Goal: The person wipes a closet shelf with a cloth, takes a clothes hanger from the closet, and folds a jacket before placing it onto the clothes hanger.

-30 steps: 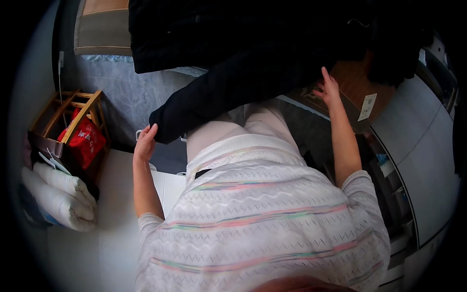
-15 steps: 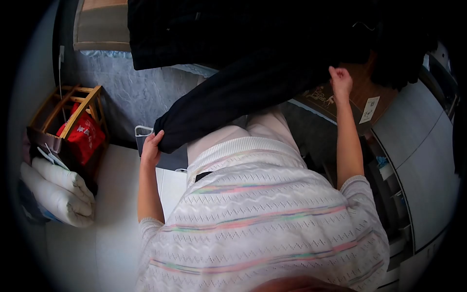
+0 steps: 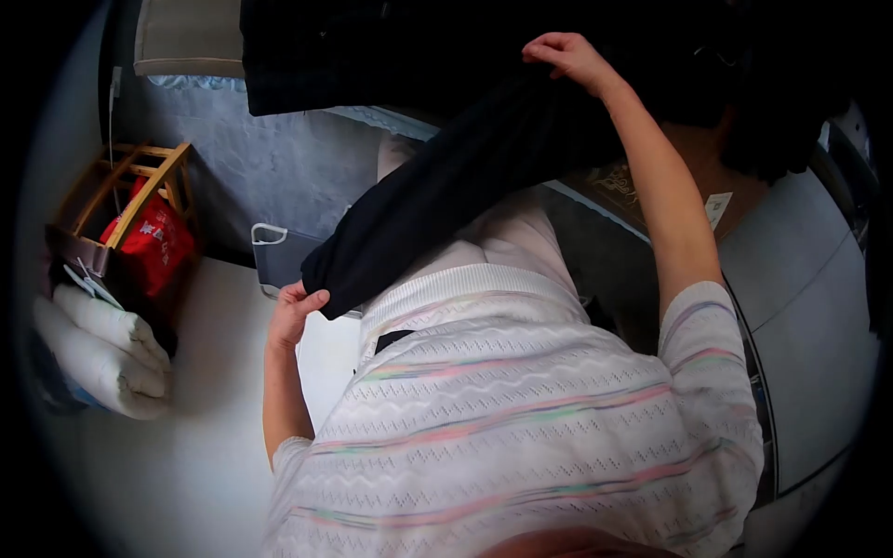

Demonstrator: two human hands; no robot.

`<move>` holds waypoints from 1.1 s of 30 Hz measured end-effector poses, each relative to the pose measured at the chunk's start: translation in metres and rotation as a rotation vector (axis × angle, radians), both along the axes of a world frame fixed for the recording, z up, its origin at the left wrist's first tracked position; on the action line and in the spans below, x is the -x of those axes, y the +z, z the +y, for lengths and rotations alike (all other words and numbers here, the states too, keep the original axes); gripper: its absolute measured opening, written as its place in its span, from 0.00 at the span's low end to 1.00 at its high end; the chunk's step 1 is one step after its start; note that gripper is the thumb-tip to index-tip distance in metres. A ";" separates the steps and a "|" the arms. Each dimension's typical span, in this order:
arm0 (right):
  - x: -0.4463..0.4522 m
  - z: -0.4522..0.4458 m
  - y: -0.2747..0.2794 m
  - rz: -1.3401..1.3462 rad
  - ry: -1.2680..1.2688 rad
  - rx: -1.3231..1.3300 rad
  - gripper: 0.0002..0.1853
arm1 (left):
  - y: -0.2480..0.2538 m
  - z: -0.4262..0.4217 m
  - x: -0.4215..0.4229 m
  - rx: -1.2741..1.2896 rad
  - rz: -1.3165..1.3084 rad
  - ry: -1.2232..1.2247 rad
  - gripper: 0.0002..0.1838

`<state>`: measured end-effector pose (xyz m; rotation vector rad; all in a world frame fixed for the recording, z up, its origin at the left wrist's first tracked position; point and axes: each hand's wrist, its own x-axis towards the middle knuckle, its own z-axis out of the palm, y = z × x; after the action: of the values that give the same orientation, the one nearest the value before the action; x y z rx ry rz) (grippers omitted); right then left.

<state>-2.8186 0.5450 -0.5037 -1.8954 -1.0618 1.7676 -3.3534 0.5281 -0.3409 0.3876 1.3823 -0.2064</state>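
Note:
A dark black garment (image 3: pixel 465 167) lies across the raised surface in front of me, with one long sleeve-like part stretched diagonally over my lap. My left hand (image 3: pixel 294 314) is closed on the lower left end of that part, thumb on top. Farther up, my right hand (image 3: pixel 569 61) is in a pinch at the black cloth, which rises in folds toward the fingers. Dark fabric hides the exact grip there. Whether the long part is a sleeve or a trouser leg, I cannot tell.
On the left stands a wooden rack (image 3: pixel 167 191) holding a red bag (image 3: pixel 153 246), with rolled white bedding (image 3: pixel 107 353) before it. A grey folding stool (image 3: pixel 284 256) is beside my left hand. A brown mat (image 3: pixel 693 167) with a white label covers the surface at right.
My right hand has moved up and to the left over the garment, and the cloth beneath it is now pulled into folds. My left hand keeps its end, slightly lower.

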 end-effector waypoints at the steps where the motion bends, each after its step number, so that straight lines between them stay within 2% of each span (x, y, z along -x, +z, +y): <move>1: 0.005 0.003 -0.002 -0.069 0.132 -0.077 0.14 | 0.001 0.001 -0.002 -0.018 0.035 -0.018 0.11; 2: 0.020 0.006 0.006 -0.259 0.255 -0.210 0.13 | 0.002 0.001 -0.005 -0.165 0.086 -0.134 0.11; 4: 0.045 0.015 0.019 -0.319 0.398 -0.341 0.15 | 0.008 0.000 -0.018 -0.455 0.189 -0.376 0.11; 6: 0.066 0.024 0.025 -0.331 0.547 -0.412 0.15 | 0.018 0.010 -0.032 -0.722 0.179 -0.657 0.11; 7: 0.074 0.028 0.023 -0.229 0.571 -0.306 0.18 | 0.022 0.014 -0.036 -0.854 0.172 -0.798 0.11; 10: 0.084 0.035 0.025 -0.192 0.770 -0.095 0.22 | 0.026 0.022 -0.041 -0.705 -0.068 -0.534 0.11; 11: 0.083 0.030 0.020 -0.224 0.776 -0.246 0.26 | 0.026 0.022 -0.036 -0.550 -0.062 -0.372 0.11; 13: 0.076 0.024 0.012 -0.307 0.875 -0.202 0.29 | 0.029 0.015 -0.019 -0.237 -0.045 -0.048 0.12; 14: 0.073 0.023 0.012 -0.348 0.924 -0.181 0.30 | 0.031 0.011 -0.014 -0.192 -0.040 0.059 0.12; 15: 0.071 0.016 0.005 -0.372 0.862 -0.259 0.32 | 0.032 0.008 -0.009 -0.149 -0.037 0.167 0.12; 18: 0.073 0.015 -0.006 -0.456 0.685 -0.227 0.31 | 0.039 0.013 -0.017 -0.154 -0.128 0.385 0.15; 22: 0.070 0.029 0.000 -0.361 0.641 -0.089 0.27 | 0.063 0.061 -0.058 -0.143 -0.220 0.671 0.18; 23: 0.067 0.032 0.008 -0.331 0.580 -0.021 0.22 | 0.063 0.073 -0.062 -0.091 -0.200 0.787 0.18; 24: 0.062 0.032 0.020 -0.280 0.417 -0.059 0.20 | 0.066 0.085 -0.067 -0.035 -0.178 0.901 0.18; 27: 0.021 0.014 0.039 -0.116 -0.049 -0.157 0.17 | 0.060 0.146 -0.111 -0.177 -0.543 0.926 0.16; 29: -0.008 -0.005 0.073 -0.005 -0.248 -0.101 0.17 | 0.026 0.203 -0.148 -0.140 -0.702 1.004 0.15; 30: -0.022 -0.022 0.085 0.017 -0.354 -0.087 0.17 | -0.014 0.238 -0.158 -0.009 -0.980 1.028 0.14; 31: -0.030 -0.036 0.102 -0.004 -0.420 -0.078 0.18 | -0.031 0.262 -0.186 0.035 -1.109 1.003 0.12; 32: -0.040 -0.054 0.109 -0.070 -0.427 -0.040 0.21 | -0.059 0.294 -0.205 0.163 -1.141 0.938 0.11; 33: -0.043 -0.075 0.113 -0.065 -0.472 -0.079 0.23 | -0.070 0.309 -0.233 -0.031 -0.948 0.927 0.11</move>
<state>-2.7751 0.4704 -0.3908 -1.9629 -0.6211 1.3848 -3.1202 0.8367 -0.4105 -0.1650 0.5092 0.6908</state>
